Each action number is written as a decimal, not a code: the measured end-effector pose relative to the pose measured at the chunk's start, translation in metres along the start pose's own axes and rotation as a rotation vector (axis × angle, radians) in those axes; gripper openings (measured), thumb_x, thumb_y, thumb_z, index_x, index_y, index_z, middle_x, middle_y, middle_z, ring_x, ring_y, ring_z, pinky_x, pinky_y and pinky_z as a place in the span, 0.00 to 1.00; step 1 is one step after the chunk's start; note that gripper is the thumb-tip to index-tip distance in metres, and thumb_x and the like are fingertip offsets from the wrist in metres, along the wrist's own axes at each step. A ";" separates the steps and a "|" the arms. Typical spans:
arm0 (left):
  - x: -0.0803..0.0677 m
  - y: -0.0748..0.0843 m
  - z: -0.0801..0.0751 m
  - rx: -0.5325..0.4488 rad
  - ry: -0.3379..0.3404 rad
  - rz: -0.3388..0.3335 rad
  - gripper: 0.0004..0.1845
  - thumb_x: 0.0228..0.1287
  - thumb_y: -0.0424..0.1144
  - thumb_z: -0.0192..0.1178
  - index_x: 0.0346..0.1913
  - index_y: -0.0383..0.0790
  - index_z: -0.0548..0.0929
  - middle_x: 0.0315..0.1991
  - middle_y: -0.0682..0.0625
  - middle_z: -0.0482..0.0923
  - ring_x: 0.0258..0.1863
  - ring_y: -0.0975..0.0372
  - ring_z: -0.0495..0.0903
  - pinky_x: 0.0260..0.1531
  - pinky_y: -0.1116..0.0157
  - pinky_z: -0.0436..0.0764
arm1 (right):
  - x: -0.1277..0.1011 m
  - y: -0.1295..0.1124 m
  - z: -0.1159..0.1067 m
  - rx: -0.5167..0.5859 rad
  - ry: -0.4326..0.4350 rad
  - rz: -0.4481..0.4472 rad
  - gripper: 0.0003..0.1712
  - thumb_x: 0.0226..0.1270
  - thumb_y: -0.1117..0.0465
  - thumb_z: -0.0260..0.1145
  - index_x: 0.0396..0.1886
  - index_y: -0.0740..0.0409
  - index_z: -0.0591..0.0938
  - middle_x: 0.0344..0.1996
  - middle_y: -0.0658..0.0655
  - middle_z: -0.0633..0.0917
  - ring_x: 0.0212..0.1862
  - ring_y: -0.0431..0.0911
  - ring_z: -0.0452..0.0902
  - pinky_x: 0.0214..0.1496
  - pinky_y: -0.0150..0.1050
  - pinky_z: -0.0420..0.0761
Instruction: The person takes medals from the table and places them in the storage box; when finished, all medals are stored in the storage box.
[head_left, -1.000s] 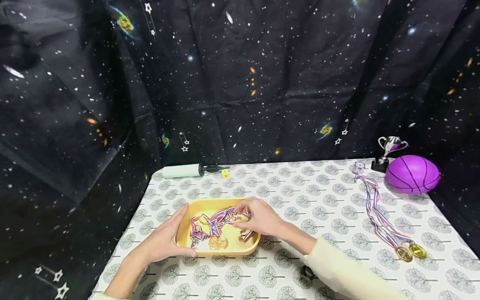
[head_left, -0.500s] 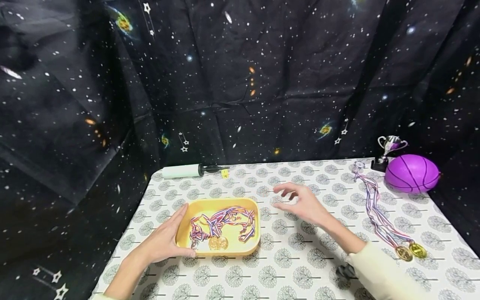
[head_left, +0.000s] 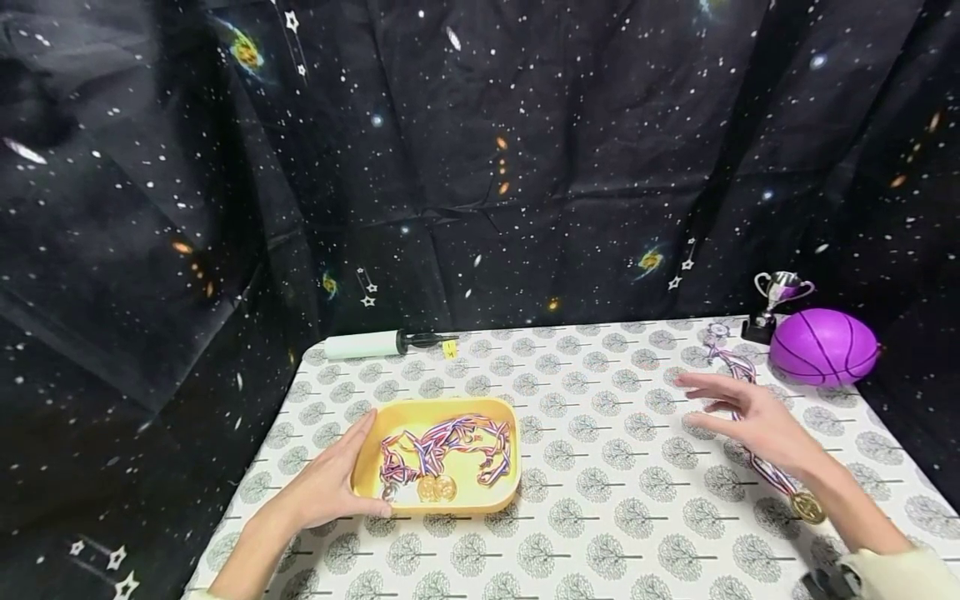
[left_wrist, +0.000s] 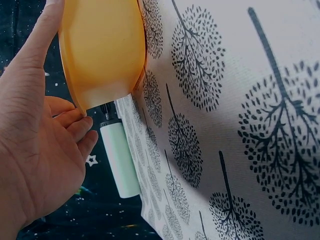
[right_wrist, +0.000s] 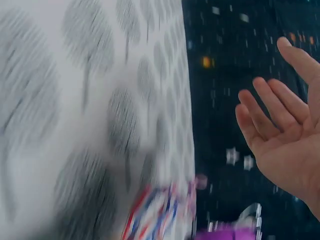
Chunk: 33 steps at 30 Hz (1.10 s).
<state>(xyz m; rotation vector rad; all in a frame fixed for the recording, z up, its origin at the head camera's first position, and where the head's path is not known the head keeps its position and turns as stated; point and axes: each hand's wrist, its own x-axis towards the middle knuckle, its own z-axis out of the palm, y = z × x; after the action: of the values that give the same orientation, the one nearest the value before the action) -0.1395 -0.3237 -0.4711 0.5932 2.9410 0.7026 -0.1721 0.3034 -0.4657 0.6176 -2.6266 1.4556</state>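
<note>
Over the ribbon medals (head_left: 757, 442) lying on the counter (head_left: 600, 517) near the purple ball (head_left: 823, 347), my right hand (head_left: 753, 417) hangs wide and empty. I should pinch both ribbons together. My left hand (head_left: 330, 483) holds the yellow tray (head_left: 510, 498). A moment ago my right hand was nearer the tray.

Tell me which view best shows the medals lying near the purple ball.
The head view: the medals lie stretched across the tablecloth, partly under the open right hand. The right wrist view shows only a blurred bit of ribbon; the left wrist view shows none.
</note>
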 end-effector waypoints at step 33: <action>0.000 -0.002 0.001 0.020 0.007 0.013 0.79 0.42 0.73 0.80 0.86 0.32 0.48 0.86 0.37 0.47 0.81 0.41 0.56 0.74 0.40 0.64 | -0.139 0.101 -0.056 -0.161 0.025 0.150 0.23 0.58 0.68 0.82 0.55 0.59 0.90 0.54 0.27 0.84 0.54 0.19 0.74 0.47 0.14 0.73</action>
<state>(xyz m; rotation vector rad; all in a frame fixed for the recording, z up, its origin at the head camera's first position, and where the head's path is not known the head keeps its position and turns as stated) -0.1396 -0.3246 -0.4727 0.6139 2.9567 0.6781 -0.0897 0.4398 -0.5512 0.3917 -2.7878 1.2587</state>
